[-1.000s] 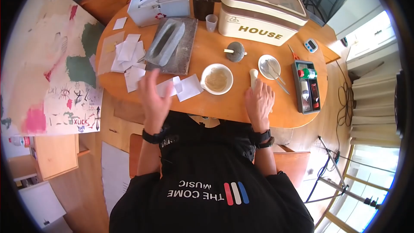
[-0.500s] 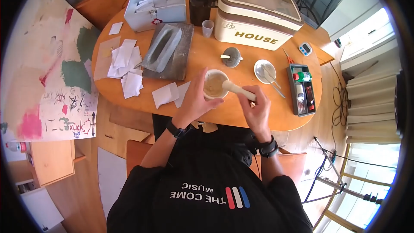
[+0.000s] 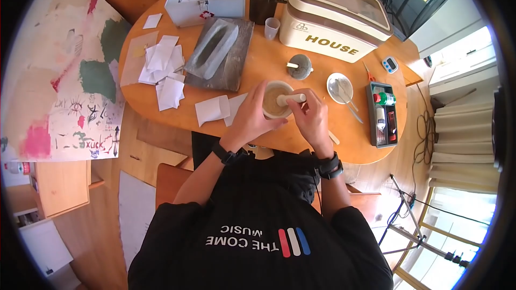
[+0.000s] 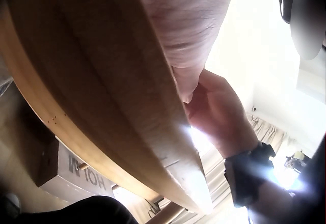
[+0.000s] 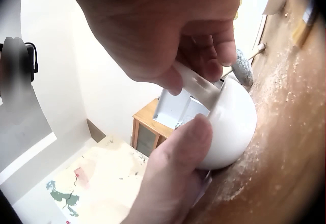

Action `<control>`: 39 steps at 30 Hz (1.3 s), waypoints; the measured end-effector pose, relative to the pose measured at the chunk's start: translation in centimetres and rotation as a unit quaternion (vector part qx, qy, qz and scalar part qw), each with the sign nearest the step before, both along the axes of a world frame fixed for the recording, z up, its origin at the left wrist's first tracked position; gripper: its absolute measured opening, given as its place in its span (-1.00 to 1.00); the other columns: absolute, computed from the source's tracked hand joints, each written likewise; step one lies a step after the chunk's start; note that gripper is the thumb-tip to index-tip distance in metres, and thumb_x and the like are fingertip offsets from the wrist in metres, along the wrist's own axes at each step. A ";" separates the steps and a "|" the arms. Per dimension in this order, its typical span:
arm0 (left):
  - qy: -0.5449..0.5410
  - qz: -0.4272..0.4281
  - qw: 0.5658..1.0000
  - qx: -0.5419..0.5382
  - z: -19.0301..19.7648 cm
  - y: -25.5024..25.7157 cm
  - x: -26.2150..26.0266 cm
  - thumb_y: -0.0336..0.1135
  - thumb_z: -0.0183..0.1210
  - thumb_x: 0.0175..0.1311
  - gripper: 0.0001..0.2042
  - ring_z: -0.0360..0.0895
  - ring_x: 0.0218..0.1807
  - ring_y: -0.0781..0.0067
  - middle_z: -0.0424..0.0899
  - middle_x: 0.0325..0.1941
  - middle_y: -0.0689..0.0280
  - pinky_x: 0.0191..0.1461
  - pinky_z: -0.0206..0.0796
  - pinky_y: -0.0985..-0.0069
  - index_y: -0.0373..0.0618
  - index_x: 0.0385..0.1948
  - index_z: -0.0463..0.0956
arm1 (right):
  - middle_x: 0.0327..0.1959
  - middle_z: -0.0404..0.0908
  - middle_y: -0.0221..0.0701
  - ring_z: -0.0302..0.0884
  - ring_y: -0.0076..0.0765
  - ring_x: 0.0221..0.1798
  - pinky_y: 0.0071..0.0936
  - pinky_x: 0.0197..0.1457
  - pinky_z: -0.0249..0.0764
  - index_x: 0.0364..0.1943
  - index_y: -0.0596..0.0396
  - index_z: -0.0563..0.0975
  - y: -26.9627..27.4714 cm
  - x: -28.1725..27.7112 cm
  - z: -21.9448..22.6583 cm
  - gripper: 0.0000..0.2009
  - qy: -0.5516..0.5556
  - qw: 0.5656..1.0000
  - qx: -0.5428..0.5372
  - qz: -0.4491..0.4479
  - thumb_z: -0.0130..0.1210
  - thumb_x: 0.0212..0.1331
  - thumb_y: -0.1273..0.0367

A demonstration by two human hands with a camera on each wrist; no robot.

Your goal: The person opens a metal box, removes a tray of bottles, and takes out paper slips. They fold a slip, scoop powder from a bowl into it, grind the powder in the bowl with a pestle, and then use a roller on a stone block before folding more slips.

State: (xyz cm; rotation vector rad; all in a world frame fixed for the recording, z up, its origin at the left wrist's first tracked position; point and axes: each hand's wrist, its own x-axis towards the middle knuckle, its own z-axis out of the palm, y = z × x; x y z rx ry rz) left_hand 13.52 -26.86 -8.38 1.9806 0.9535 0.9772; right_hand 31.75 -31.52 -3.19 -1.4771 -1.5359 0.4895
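A white mortar (image 3: 273, 108) with tan powder inside stands near the front edge of the table. My left hand (image 3: 250, 119) holds it from the left, thumb on the near side and fingers along the far side. In the right wrist view, the left thumb presses the outside of the white mortar (image 5: 237, 127). My right hand (image 3: 313, 121) grips the white pestle (image 3: 294, 98), whose lower end is down in the bowl. From the right wrist, the pestle's shaft (image 5: 196, 87) shows slanting over the rim. The left wrist view mostly shows the table edge (image 4: 112, 96).
Paper packets (image 3: 212, 110) lie left of the mortar, more (image 3: 161, 67) beyond. Behind stand a stone trough on a board (image 3: 236, 67), a grey stone wheel (image 3: 299, 66) and a beige box (image 3: 322, 40). Rightward are a white dish (image 3: 334, 90) and a tray of bottles (image 3: 379, 138).
The left hand came from over the packets to the mortar. The right hand picked up the pestle from the table, brought it left and lowered its end into the bowl.
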 end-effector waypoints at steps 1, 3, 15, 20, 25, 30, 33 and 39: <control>0.007 0.003 1.000 0.013 -0.2 0.1 0.1 -0.17 0.65 -0.06 0.03 0.46 0.38 -0.16 0.43 0.38 -0.13 0.40 0.38 0.14 -0.38 0.44 0.17 | -0.33 0.69 -0.22 0.65 -0.26 -0.43 -0.36 -0.34 0.54 -0.16 0.23 0.63 -0.3 -0.2 0.0 -0.84 0.019 1.000 -0.018 0.017 0.33 0.23 0.50; 0.017 0.003 0.999 0.027 -0.3 0.1 0.1 -0.17 0.64 -0.06 0.02 0.46 0.37 -0.19 0.42 0.37 -0.15 0.39 0.39 0.13 -0.40 0.42 0.18 | -0.31 0.70 -0.18 0.67 -0.22 -0.42 -0.35 -0.33 0.55 -0.15 0.22 0.64 -1.1 -0.8 0.2 -0.84 0.057 0.996 -0.056 0.047 0.31 0.23 0.50; 0.025 0.001 0.999 0.027 0.2 0.2 0.1 -0.24 0.61 -0.05 -0.05 0.47 0.35 -0.16 0.42 0.36 -0.09 0.37 0.41 0.14 -0.33 0.40 0.22 | -0.31 0.69 -0.07 0.69 0.11 -0.36 -0.17 -0.31 0.59 -0.17 0.20 0.60 0.0 -1.1 1.0 -0.85 -0.021 0.996 -0.024 0.081 0.28 0.21 0.49; 0.019 -0.005 0.999 0.033 -0.2 0.3 0.1 -0.24 0.61 -0.06 -0.04 0.46 0.36 -0.14 0.41 0.37 -0.08 0.38 0.40 0.16 -0.33 0.41 0.22 | -0.30 0.69 -0.09 0.70 0.12 -0.33 -0.17 -0.31 0.59 -0.18 0.19 0.59 1.8 -1.2 -0.4 -0.86 -0.031 0.996 0.048 0.067 0.27 0.22 0.50; 0.007 -0.004 1.000 0.002 0.4 0.3 0.1 -0.23 0.62 -0.08 -0.03 0.46 0.36 -0.14 0.42 0.38 -0.07 0.38 0.41 0.15 -0.32 0.40 0.23 | -0.28 0.69 -0.09 0.71 0.12 -0.31 -0.18 -0.27 0.60 -0.16 0.18 0.61 -0.3 -0.2 1.2 -0.85 -0.006 0.996 -0.038 0.083 0.28 0.21 0.52; 0.023 -0.005 1.000 0.020 -0.3 0.3 0.1 -0.20 0.64 -0.07 -0.03 0.47 0.36 -0.14 0.44 0.36 -0.08 0.38 0.40 0.14 -0.33 0.40 0.23 | -0.29 0.70 -0.07 0.71 0.16 -0.29 -0.19 -0.27 0.60 -0.14 0.18 0.61 0.9 -1.3 0.8 -0.84 -0.001 0.996 0.000 0.094 0.25 0.21 0.54; 0.012 -0.012 1.000 0.012 0.0 0.4 0.2 -0.20 0.64 -0.08 -0.03 0.47 0.36 -0.16 0.45 0.34 -0.09 0.37 0.41 0.14 -0.34 0.40 0.24 | -0.30 0.70 -0.08 0.71 0.08 -0.33 -0.23 -0.28 0.60 -0.13 0.18 0.61 1.7 -0.4 0.1 -0.83 -0.025 0.997 0.024 0.063 0.25 0.21 0.55; 0.015 0.008 1.000 0.019 0.1 0.2 0.1 -0.22 0.63 -0.09 -0.04 0.48 0.34 -0.17 0.45 0.33 -0.08 0.36 0.42 0.12 -0.32 0.38 0.25 | -0.34 0.68 -0.14 0.67 -0.15 -0.41 -0.33 -0.31 0.57 -0.12 0.19 0.61 -0.1 -0.6 1.0 -0.82 0.004 0.995 -0.029 0.094 0.28 0.21 0.53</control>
